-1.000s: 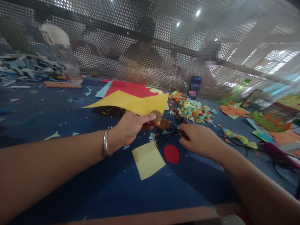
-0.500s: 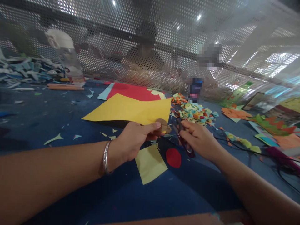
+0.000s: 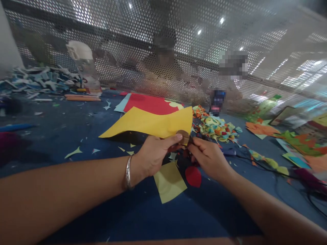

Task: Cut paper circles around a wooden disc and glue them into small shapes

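Left hand (image 3: 155, 154) pinches yellow sheet (image 3: 150, 122) at its corner, raised off blue table (image 3: 63, 129), likely to keep the edge free. One brown cutout (image 3: 183, 136) at that corner. Right hand (image 3: 208, 157) meets it, fingers bunched, contents hidden. Under sheet: one pale square (image 3: 170, 182), one red oval (image 3: 193, 176). Right of sheet: one scrap heap (image 3: 216, 124).

Dark blue desk (image 3: 51, 136) fills the foreground; perforated metal screen (image 3: 127, 41) stands along its far edge; blurred people sit behind it; small ceiling lights (image 3: 221, 20) overhead; bright windows (image 3: 301, 75) far right
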`<state>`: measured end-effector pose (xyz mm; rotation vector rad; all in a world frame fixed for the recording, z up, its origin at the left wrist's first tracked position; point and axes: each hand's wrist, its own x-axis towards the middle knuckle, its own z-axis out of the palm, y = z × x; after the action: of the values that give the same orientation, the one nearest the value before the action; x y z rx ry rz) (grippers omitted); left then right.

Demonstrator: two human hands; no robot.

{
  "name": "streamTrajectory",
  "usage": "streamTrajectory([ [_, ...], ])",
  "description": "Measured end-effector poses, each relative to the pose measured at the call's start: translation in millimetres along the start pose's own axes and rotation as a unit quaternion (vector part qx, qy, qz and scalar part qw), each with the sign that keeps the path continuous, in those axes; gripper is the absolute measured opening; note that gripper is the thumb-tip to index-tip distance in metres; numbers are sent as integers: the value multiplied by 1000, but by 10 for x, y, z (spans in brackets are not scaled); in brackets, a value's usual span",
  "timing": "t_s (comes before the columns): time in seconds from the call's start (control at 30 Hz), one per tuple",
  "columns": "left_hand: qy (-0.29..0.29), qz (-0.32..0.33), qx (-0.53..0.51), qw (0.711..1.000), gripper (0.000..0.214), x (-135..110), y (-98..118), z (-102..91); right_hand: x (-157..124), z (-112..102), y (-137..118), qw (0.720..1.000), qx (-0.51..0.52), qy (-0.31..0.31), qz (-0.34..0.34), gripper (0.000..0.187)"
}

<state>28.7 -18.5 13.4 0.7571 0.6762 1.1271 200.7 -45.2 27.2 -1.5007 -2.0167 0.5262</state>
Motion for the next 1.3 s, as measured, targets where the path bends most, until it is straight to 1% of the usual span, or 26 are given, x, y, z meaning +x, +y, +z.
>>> streamTrajectory([
  [0.13,-2,30,-30,999,21,44,20,-29,58,62,-66,998,54,-9,12,26],
  [0.23,-9,45,-39,998,18,67,53,-37,86,103,-90,995,99,-3,17,27],
  [0.37,-23,47,-45,998,12,60,118,-10,88,142,-122,979,199,-2,40,30],
  [0.47,-42,56,-43,997,8,47,171,19,63,162,-171,952,296,5,81,31],
  [0.6,-60,56,-36,996,7,42,189,44,27,202,-230,895,415,10,161,40],
  [0.73,-57,48,-46,996,10,30,151,48,21,251,-244,858,482,19,179,46],
  [0.83,-47,38,-45,997,10,19,139,38,26,266,-234,840,505,19,196,49],
  [0.9,-45,34,-36,998,11,17,147,26,26,261,-220,837,508,22,203,49],
  [1.0,-57,30,-23,998,8,21,167,11,23,243,-196,842,503,31,193,47],
  [1.07,-54,23,-20,998,8,24,171,3,23,229,-180,845,500,28,189,47],
  [1.2,-15,-2,-17,1000,10,24,151,-9,27,208,-158,852,489,6,189,47],
  [1.3,7,-8,-10,1000,15,24,128,-16,26,193,-146,858,475,-4,194,49],
])
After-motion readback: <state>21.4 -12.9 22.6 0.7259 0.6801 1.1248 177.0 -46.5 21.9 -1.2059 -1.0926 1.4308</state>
